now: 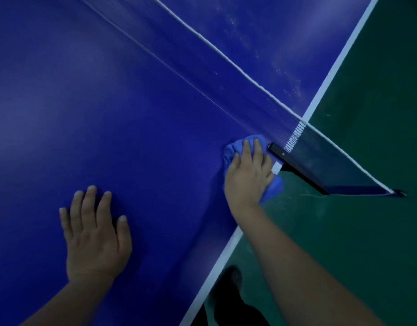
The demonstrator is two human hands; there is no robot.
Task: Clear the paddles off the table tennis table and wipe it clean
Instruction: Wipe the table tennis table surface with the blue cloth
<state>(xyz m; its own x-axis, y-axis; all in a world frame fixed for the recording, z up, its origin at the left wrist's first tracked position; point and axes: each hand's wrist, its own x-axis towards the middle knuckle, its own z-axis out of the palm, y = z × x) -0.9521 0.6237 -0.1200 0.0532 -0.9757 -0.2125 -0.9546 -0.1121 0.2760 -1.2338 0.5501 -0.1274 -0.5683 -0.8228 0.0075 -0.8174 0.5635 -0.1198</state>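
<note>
The blue table tennis table (108, 102) fills most of the view. My right hand (248, 171) presses a crumpled blue cloth (233, 149) flat on the table beside the net's end, close to the white side line. Part of the cloth hangs past the table edge under my wrist. My left hand (94, 234) lies flat on the table with fingers spread, holding nothing. No paddles are in view.
The net (226, 74) with its white top cord runs diagonally from top centre to the black clamp post (304, 172) jutting over the table's side. White specks dot the far half. Green floor (367, 231) lies to the right. A dark shoe (228, 288) shows below the edge.
</note>
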